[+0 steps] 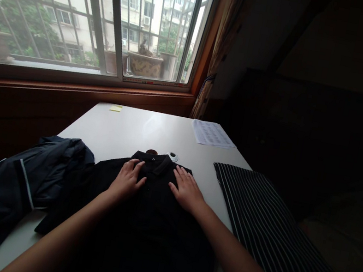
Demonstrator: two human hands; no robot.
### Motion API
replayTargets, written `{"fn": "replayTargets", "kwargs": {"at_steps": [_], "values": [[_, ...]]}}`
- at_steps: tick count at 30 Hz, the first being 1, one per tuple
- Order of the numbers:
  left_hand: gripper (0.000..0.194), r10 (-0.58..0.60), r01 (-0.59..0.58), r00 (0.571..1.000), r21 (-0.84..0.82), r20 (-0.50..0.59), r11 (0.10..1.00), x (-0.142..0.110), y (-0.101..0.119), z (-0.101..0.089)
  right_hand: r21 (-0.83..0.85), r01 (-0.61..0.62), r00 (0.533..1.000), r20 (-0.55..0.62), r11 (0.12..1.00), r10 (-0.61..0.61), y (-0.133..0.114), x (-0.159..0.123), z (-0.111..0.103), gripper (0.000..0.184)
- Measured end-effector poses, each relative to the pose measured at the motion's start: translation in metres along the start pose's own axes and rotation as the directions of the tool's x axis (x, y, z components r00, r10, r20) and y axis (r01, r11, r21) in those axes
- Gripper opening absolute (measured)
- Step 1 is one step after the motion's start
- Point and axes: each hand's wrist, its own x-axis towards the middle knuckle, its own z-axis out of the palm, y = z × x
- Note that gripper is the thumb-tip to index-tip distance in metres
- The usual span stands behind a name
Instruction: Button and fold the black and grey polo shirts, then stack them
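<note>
A black collared shirt (152,224) lies spread on the white table (126,131), its collar pointing toward the window. My left hand (127,178) rests on the shirt's left shoulder area, fingers apart and slightly bent. On the opposite shoulder lies my right hand (188,189), palm down with its fingers stretched out. Neither hand grips the cloth visibly. The shirt's lower part is dark and runs out of view between my forearms. Just beyond the collar sit a small brown round object (151,152) and a white round object with a dark centre (172,157).
Crumpled dark clothing with pale piping (35,171) lies at the left edge. To the right, a black striped cloth (268,221) overhangs the table side. Printed sheets (212,134) and yellow sticky notes (116,108) lie at the far end, below a barred window (125,18).
</note>
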Motion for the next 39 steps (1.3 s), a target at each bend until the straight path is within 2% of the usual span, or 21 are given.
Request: {"fn": "replayTargets", "kwargs": {"at_steps": [2, 5, 8, 12, 16, 19, 28, 34, 39], "values": [[0.049, -0.016, 0.015, 0.999, -0.015, -0.037, 1.0, -0.001, -0.009, -0.007, -0.007, -0.008, 0.997, -0.08, 1.0, 0.007, -0.001, 0.001, -0.002, 0.055], [0.034, 0.035, -0.033, 0.998, 0.044, -0.047, 0.999, -0.006, -0.02, -0.019, -0.032, -0.028, 0.984, -0.178, 0.999, 0.021, -0.002, 0.003, -0.006, 0.042], [0.033, 0.074, -0.065, 0.995, 0.131, -0.066, 0.989, -0.013, -0.024, -0.026, -0.077, -0.043, 0.977, -0.211, 0.996, 0.026, -0.006, 0.008, -0.009, 0.034], [0.039, 0.063, -0.038, 0.992, 0.226, -0.107, 0.973, -0.017, -0.02, -0.02, -0.133, -0.097, 0.975, -0.21, 0.986, 0.068, -0.013, 0.017, -0.007, 0.028], [0.045, 0.058, -0.036, 0.995, 0.238, -0.087, 0.971, -0.009, -0.02, -0.007, -0.129, -0.169, 0.972, -0.187, 0.977, 0.144, -0.016, 0.028, -0.002, 0.033], [0.049, 0.072, -0.06, 0.997, 0.26, -0.038, 0.964, 0.003, -0.024, 0.0, -0.113, -0.178, 0.972, -0.176, 0.977, 0.156, -0.01, 0.037, 0.002, 0.04], [0.058, 0.029, -0.043, 0.997, 0.186, 0.078, 0.982, 0.033, -0.025, 0.011, -0.073, -0.14, 0.987, -0.092, 0.987, 0.134, 0.031, 0.058, 0.013, 0.058], [0.063, -0.022, -0.005, 0.987, 0.17, 0.16, 0.985, 0.047, -0.028, 0.014, -0.047, -0.165, 0.986, -0.006, 0.985, 0.164, 0.057, 0.075, 0.021, 0.065], [0.064, -0.029, -0.001, 0.985, 0.167, 0.173, 0.986, 0.053, -0.03, 0.013, -0.032, -0.159, 0.986, 0.05, 0.987, 0.16, 0.071, 0.084, 0.022, 0.066]]}}
